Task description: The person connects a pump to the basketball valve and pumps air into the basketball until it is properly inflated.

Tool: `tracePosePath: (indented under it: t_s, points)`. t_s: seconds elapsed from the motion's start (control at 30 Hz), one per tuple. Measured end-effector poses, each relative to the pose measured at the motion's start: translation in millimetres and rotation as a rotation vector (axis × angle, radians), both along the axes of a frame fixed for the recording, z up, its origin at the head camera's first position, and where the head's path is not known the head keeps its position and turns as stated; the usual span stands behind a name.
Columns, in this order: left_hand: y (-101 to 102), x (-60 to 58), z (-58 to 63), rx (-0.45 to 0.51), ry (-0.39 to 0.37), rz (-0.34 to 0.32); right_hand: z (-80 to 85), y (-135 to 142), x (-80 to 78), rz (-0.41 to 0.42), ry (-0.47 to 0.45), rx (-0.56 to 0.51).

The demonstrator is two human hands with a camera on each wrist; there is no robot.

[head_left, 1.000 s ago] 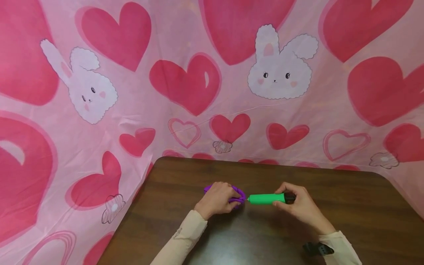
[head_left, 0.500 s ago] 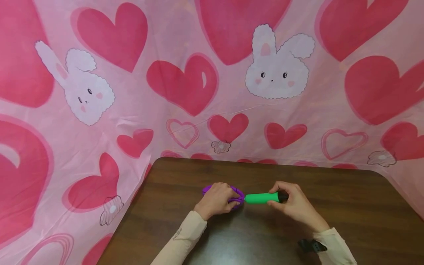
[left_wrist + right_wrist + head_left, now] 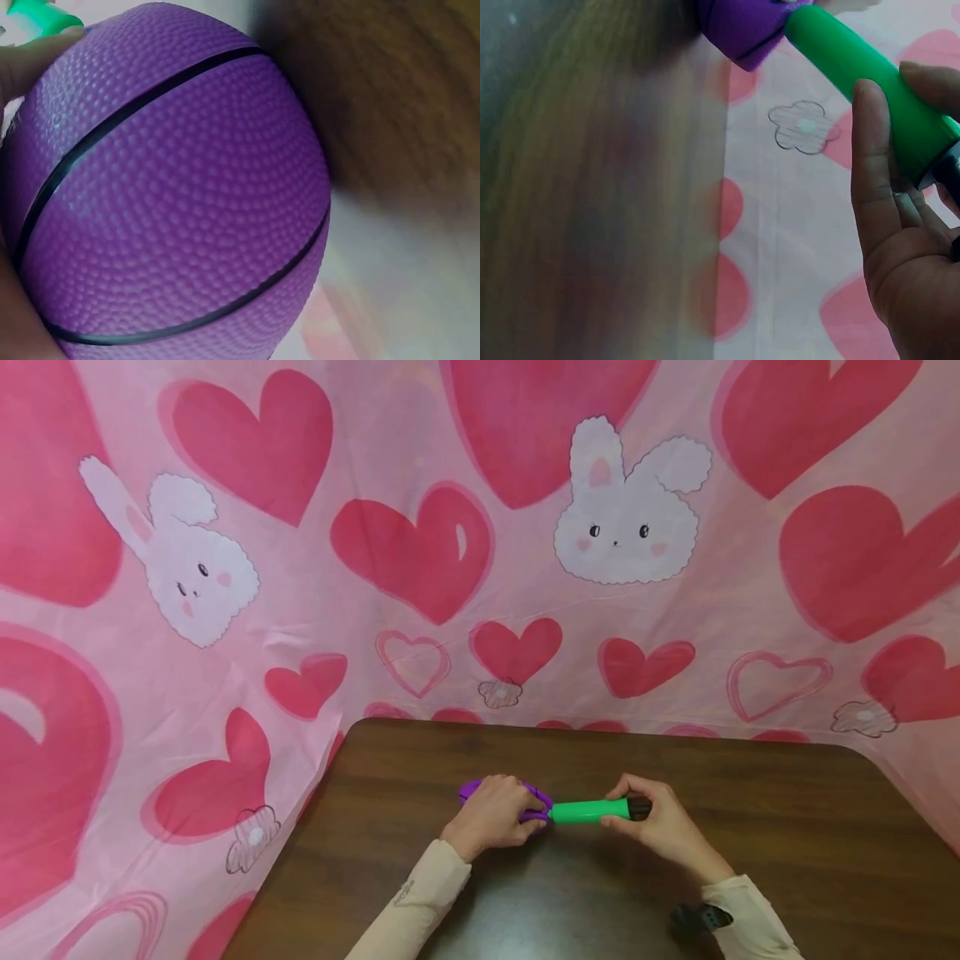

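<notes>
In the head view my left hand (image 3: 491,814) grips a purple rubber ball (image 3: 471,789), holding it against the table. Black lines and a pebbled skin mark it as a small basketball, filling much of the left wrist view (image 3: 187,180); it looks dented and folded in. My right hand (image 3: 663,827) pinches a green ball pump (image 3: 588,812) by the end of its barrel, beside a black handle (image 3: 640,807). The pump lies level, its narrow tip against the ball's right side. Thumb and fingers straddle the barrel in the right wrist view (image 3: 847,56). No needle shows between tip and ball.
Both hands work above a dark brown wooden table (image 3: 420,752). Behind it and to the left hangs a pink cloth (image 3: 525,593) printed with hearts and rabbits. A black strap (image 3: 697,918) hangs at the right wrist.
My right hand has moved left with the pump, closing the small gap where a thin needle showed between tip and ball. My left hand stays on the ball.
</notes>
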State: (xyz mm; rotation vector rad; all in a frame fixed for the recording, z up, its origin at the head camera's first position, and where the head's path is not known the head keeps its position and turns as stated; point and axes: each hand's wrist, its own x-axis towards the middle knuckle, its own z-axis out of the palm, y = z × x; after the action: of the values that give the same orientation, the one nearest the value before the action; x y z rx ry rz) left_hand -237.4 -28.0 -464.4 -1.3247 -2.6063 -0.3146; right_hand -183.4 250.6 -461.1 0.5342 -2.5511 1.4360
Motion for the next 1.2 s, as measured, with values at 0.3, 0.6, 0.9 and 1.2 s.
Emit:
tracePosePath:
  t_s: [0.3, 0.6, 0.9, 1.2]
  points:
    - [4, 5.5, 2.7, -0.008, 0.005, 0.026, 5.7, 7, 0.9, 0.02, -0.036, 0.073]
    - [8, 8.2, 4.5, 0.026, -0.005, 0.059, 5.6, 8, -0.4, 0.053, -0.027, 0.057]
    - [21, 10.0, 8.0, 0.099, -0.03, 0.036, 5.2, 11, 1.2, 0.078, -0.04, 0.062]
    - [51, 15.0, 11.4, 0.234, 0.007, 0.008, 4.9, 12, 2.1, 0.102, -0.012, 0.03]
